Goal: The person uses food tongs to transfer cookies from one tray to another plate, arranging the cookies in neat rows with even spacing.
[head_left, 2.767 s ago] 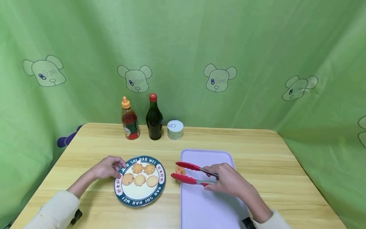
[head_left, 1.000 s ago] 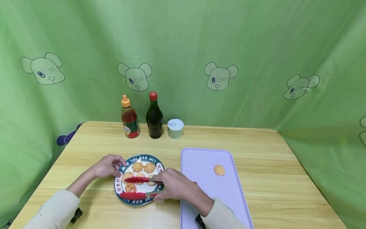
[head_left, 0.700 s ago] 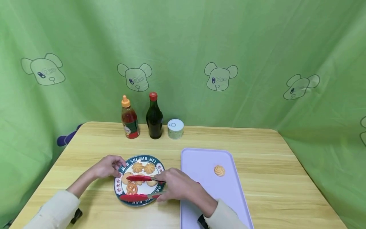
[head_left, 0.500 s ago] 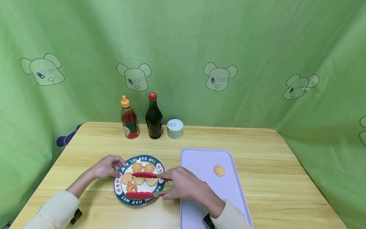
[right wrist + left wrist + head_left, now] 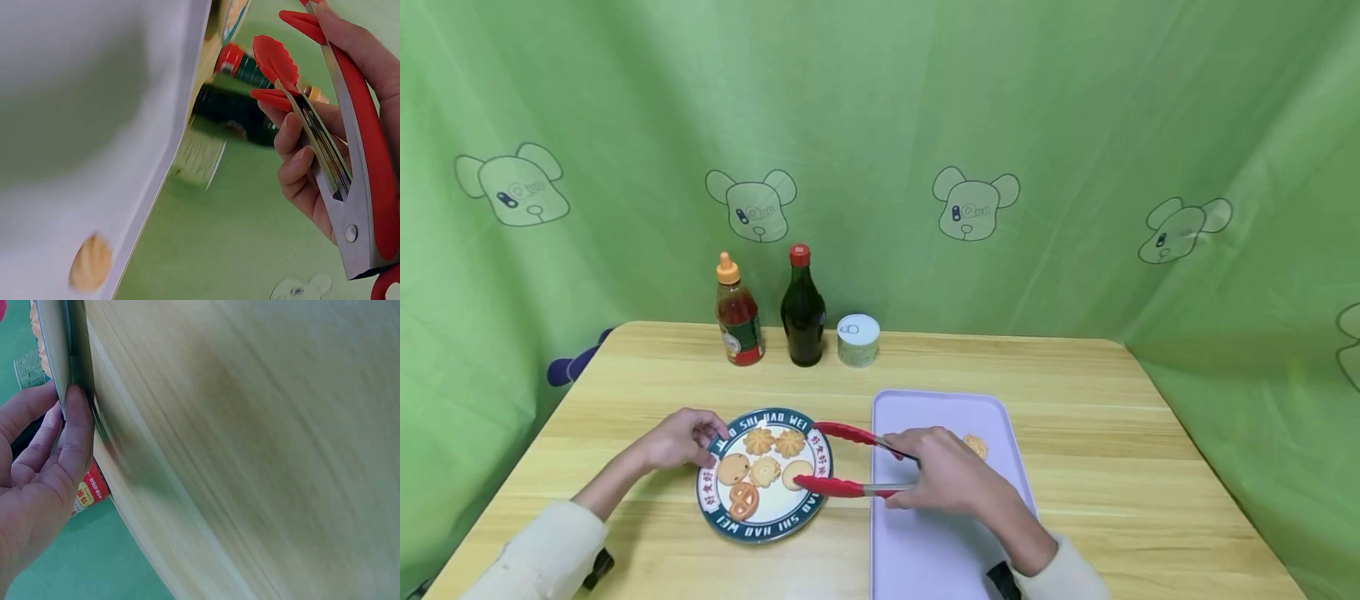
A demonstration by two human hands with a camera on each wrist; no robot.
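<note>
My left hand [image 5: 679,438] pinches the left rim of a round plate [image 5: 765,531] with a dark green border. In the left wrist view, thumb and fingers [image 5: 78,422] grip the plate's edge. Several cookies lie on it, with a pretzel-shaped cookie [image 5: 744,502] at the lower left. My right hand [image 5: 943,471] holds red-tipped metal tongs [image 5: 838,487] above the gap between plate and tray, their arms spread and nothing between them. The lower tip overlaps the plate's right-hand round cookie [image 5: 793,475]. Behind the right hand, a swirl cookie [image 5: 976,446] on the lilac tray [image 5: 917,550] is partly hidden.
Along the back of the wooden table [image 5: 1075,417] stand a sauce bottle with an orange cap [image 5: 741,321], a dark bottle with a red cap [image 5: 803,317] and a small can [image 5: 857,342]. A green curtain [image 5: 880,108] hangs behind.
The pretzel cookie went from the tongs onto the plate. Since then my right hand has drawn the tongs rightward off most of the plate. My left hand stays at the rim.
</note>
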